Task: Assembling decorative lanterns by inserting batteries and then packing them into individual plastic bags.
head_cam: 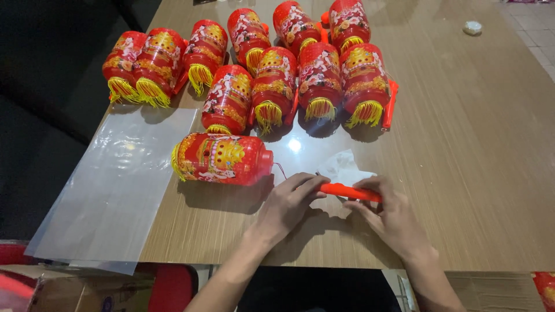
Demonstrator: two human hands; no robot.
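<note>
A red and gold paper lantern (222, 158) with a yellow fringe lies on its side on the wooden table (462, 173). A thin wire runs from its cap to an orange plastic handle stick (350, 192). My left hand (286, 205) pinches the stick's left end. My right hand (390, 216) grips its right end. Under the stick lies a small piece of clear plastic wrap (344, 167).
Several finished red lanterns (272, 86) with orange handles lie in rows at the back of the table. A stack of clear plastic bags (115, 185) hangs over the left table edge. A cardboard box (75, 289) sits below. A crumpled white scrap (472, 27) lies far right.
</note>
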